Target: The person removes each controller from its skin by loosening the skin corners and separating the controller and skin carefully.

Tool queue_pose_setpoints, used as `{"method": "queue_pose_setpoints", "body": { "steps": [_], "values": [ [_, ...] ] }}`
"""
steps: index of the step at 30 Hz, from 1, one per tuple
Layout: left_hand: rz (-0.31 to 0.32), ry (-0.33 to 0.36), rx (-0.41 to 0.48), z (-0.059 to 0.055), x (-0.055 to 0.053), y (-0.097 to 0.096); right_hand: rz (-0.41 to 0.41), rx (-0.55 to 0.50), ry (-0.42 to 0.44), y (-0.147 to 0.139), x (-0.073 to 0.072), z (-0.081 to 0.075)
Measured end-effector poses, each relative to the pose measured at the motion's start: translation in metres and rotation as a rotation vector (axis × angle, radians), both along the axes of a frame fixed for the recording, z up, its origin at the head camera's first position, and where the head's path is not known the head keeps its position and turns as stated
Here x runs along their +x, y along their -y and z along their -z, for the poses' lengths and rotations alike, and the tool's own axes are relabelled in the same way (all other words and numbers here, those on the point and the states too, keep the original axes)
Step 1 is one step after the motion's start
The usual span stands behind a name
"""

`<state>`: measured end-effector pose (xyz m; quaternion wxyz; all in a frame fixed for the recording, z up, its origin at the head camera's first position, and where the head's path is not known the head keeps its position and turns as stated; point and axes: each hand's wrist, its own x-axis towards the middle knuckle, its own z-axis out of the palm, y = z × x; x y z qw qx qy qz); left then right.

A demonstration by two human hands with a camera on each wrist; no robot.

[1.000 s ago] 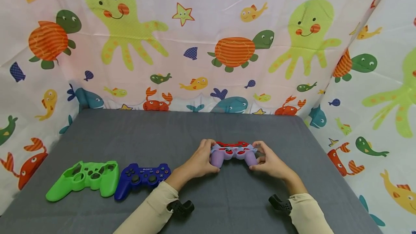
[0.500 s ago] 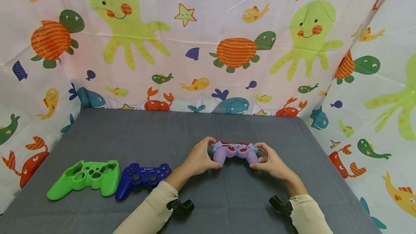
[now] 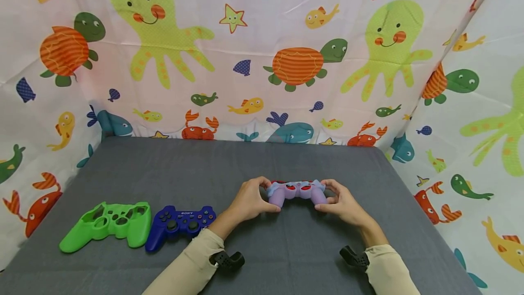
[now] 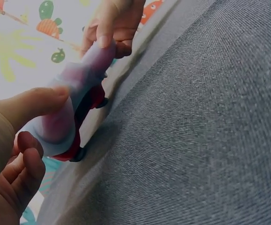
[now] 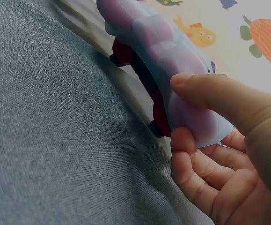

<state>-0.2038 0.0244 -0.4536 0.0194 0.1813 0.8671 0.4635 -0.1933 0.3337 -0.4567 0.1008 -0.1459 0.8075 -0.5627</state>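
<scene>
A red game controller, partly wrapped in a translucent lilac-and-blue silicone cover (image 3: 298, 190), is held up between both hands in the head view. My left hand (image 3: 253, 199) pinches its left grip, thumb on the near side and fingers behind. The right grip sits between the thumb and curled fingers of my right hand (image 3: 345, 204). In the left wrist view the cover (image 4: 81, 75) wraps the grips, while red and black parts of the controller (image 4: 97, 96) show on the far side. The right wrist view shows the same cover (image 5: 161, 44) with red controller parts (image 5: 161, 117) uncovered.
On the left of the grey cloth-covered table (image 3: 184, 163) lies a bright green silicone cover (image 3: 116, 222). A blue Sony controller (image 3: 178, 224) lies beside it, close to the left forearm. A printed sea-animal curtain (image 3: 245, 22) rises behind the table and along its sides.
The controller has tilted in my hands and less red shows above the cover. Both hands keep their hold. The green cover and blue controller lie where they were.
</scene>
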Motion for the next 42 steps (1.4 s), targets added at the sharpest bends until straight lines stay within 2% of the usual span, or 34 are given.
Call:
{"method": "queue_pose_setpoints", "body": {
  "steps": [6,12,18,23,25,34,42],
  "values": [
    [-0.010,0.003,-0.004,-0.003,0.001,0.000,0.015,0.021,-0.016,0.002,0.000,-0.001],
    [-0.013,0.044,-0.027,-0.007,0.005,-0.004,0.023,0.038,-0.030,0.001,0.003,-0.002],
    [-0.004,0.054,-0.075,-0.008,0.004,-0.006,-0.016,0.037,0.026,-0.001,0.002,-0.005],
    [0.009,0.058,-0.082,-0.009,0.002,-0.001,-0.065,0.000,0.077,-0.005,0.004,-0.005],
    [0.015,0.053,-0.078,-0.010,0.002,0.001,-0.072,-0.004,0.071,-0.005,0.003,-0.003],
    [0.019,0.053,-0.093,-0.016,0.003,0.001,-0.038,-0.012,0.067,-0.005,0.000,-0.002],
    [0.031,0.056,-0.103,-0.016,0.006,0.000,-0.012,0.018,0.052,-0.007,0.000,0.000]
  ]
}}
